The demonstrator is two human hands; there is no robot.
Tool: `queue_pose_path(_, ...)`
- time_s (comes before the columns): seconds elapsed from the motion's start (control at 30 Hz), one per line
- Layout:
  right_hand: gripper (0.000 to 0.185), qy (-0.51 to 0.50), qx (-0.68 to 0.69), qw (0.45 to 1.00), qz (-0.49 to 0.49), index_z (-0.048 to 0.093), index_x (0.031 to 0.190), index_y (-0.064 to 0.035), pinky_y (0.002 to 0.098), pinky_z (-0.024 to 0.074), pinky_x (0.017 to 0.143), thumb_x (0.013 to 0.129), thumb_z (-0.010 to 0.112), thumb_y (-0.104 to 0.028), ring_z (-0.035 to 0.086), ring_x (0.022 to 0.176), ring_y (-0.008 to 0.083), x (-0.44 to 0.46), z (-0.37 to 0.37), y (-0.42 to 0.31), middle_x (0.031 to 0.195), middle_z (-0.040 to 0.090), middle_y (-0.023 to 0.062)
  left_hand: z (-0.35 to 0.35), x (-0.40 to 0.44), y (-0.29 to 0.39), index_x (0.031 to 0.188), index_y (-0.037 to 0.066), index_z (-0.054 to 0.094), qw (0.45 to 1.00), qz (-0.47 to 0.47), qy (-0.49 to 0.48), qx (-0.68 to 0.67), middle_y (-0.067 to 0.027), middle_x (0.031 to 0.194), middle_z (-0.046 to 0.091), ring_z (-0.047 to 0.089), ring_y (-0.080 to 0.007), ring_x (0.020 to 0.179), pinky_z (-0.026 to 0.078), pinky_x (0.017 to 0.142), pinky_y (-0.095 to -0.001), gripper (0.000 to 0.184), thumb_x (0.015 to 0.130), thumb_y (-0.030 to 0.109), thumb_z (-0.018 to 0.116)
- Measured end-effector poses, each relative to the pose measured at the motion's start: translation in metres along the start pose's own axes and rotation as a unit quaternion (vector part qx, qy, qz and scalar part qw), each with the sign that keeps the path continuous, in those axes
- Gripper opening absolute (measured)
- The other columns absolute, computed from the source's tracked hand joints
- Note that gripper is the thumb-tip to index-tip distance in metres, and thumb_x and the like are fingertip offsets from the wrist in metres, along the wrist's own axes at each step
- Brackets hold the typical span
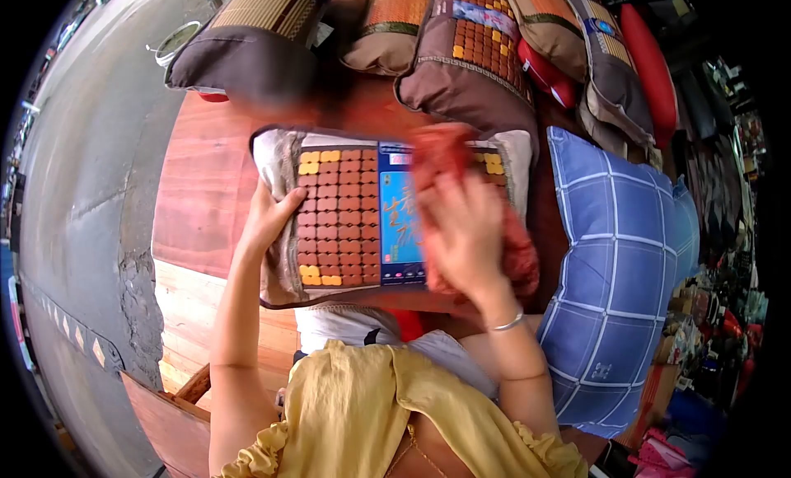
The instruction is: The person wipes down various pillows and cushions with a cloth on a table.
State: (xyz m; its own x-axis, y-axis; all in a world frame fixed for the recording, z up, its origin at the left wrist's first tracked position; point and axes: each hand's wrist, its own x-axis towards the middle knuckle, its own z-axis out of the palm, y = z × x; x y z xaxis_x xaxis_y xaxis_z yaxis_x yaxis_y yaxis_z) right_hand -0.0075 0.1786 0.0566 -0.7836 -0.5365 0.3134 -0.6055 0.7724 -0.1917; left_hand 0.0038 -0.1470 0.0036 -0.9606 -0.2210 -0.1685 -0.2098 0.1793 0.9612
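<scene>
A pillow (339,222) with brown and yellow bamboo tiles and a blue paper band lies across my lap. My left hand (273,214) grips its left edge, thumb on top of the tiles. In my right hand (463,231) is a red cloth (521,251), pressed on the pillow's right half and blurred by motion. The cloth and hand hide part of the blue band (397,222) and most of the tiles on that side. A bracelet (509,322) circles my right wrist.
Several tiled and woven pillows (470,82) line the far side of the reddish wooden surface (206,181). A blue checked cushion (614,280) stands at my right. A white bucket (176,43) sits on the grey ground at far left. Cluttered goods fill the far right.
</scene>
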Motion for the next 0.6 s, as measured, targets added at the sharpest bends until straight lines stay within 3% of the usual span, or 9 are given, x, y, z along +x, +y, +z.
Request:
queue_pose_path(0.1,0.059,0.002,0.057,0.997,-0.061,0.057,0.134,-0.0144,0.0585,0.0272,0.113,0.08,0.068,-0.033,0.038,0.137,0.0413,-0.001,0.011,-0.029,0.144,0.048,0.0152,0.019,0.018,0.0,0.14,-0.005,0.038,0.999,0.018,-0.039,0.001,-0.0199,0.128,0.059,0.055,-0.0249,0.121,0.043,0.103,-0.0353,0.077,0.083,0.028,0.078)
queue_pose_path(0.23,0.05,0.023,-0.056,0.991,0.121,0.057,0.133,-0.0092,0.0565,0.0307,0.108,0.088,0.061,-0.03,0.04,0.133,0.0403,-0.004,-0.008,0.049,0.142,0.05,0.014,0.029,0.017,0.006,0.146,-0.006,0.029,0.996,0.073,-0.031,0.046,-0.027,0.137,0.052,0.05,-0.0336,0.128,0.039,0.107,-0.0403,0.092,0.081,0.034,0.08)
queue_pose_path(0.3,0.047,0.057,0.026,0.97,0.233,0.055,0.135,-0.0046,0.0525,0.0287,0.112,0.097,0.052,-0.032,0.038,0.135,0.0426,-0.027,-0.002,0.116,0.145,0.048,0.0159,0.037,0.003,0.012,0.151,-0.004,0.022,0.904,0.231,0.151,0.326,-0.0313,0.145,0.041,0.04,-0.0406,0.137,0.031,0.113,-0.0467,0.096,0.082,0.031,0.078)
queue_pose_path(0.33,0.047,0.081,0.111,0.964,0.226,0.053,0.136,-0.0022,0.0502,0.0281,0.114,0.099,0.051,-0.031,0.037,0.136,0.0435,-0.036,-0.001,0.137,0.147,0.047,0.0162,0.044,-0.003,0.022,0.154,-0.003,0.017,0.896,0.258,0.144,0.333,-0.0332,0.148,0.033,0.031,-0.0451,0.14,0.025,0.116,-0.0513,0.094,0.085,0.023,0.074)
queue_pose_path(0.37,0.047,0.089,0.118,0.962,0.23,0.052,0.136,-0.0006,0.0487,0.0283,0.114,0.099,0.05,-0.029,0.037,0.136,0.0439,-0.042,0.003,0.145,0.147,0.046,0.0158,0.053,-0.007,0.018,0.153,0.003,0.025,0.902,0.287,0.117,0.3,-0.0263,0.15,0.036,0.032,-0.044,0.14,0.021,0.117,-0.0539,0.079,0.09,0.024,0.068)
queue_pose_path(0.43,0.047,0.06,0.015,0.972,0.228,0.052,0.137,-0.0007,0.0517,0.0295,0.112,0.099,0.05,-0.028,0.037,0.136,0.0429,-0.038,-0.002,0.12,0.149,0.044,0.0155,0.079,-0.024,0.036,0.15,0.011,0.037,0.893,0.223,-0.013,0.391,-0.0181,0.152,0.039,0.032,-0.0394,0.142,0.015,0.118,-0.0574,0.064,0.093,0.028,0.061)
queue_pose_path(0.47,0.047,0.057,-0.037,0.98,0.189,0.053,0.136,-0.0024,0.0542,0.0304,0.11,0.097,0.052,-0.028,0.037,0.136,0.0429,-0.033,-0.004,0.096,0.148,0.045,0.0152,0.09,-0.028,0.033,0.144,0.016,0.048,0.859,0.252,0.04,0.445,-0.0122,0.151,0.042,0.031,-0.0343,0.143,0.01,0.118,-0.0591,0.052,0.095,0.031,0.056)
queue_pose_path(0.53,0.051,0.04,-0.1,0.99,0.087,0.057,0.133,-0.0088,0.0608,0.0333,0.104,0.086,0.063,-0.029,0.038,0.135,0.0431,-0.02,-0.005,0.041,0.145,0.048,0.0144,0.09,-0.026,0.035,0.143,0.016,0.049,0.867,0.25,0.044,0.428,-0.0123,0.15,0.043,0.031,-0.0335,0.143,0.011,0.118,-0.0588,0.051,0.095,0.03,0.056)
queue_pose_path(0.6,0.06,0.014,-0.008,1.0,-0.007,0.059,0.132,-0.0121,0.0616,0.033,0.106,0.077,0.071,-0.034,0.038,0.136,0.0431,-0.008,0.001,-0.017,0.145,0.047,0.0161,0.091,-0.026,0.036,0.141,0.015,0.052,0.879,0.249,0.044,0.404,-0.0124,0.148,0.046,0.031,-0.0334,0.143,0.011,0.118,-0.0584,0.048,0.095,0.029,0.055)
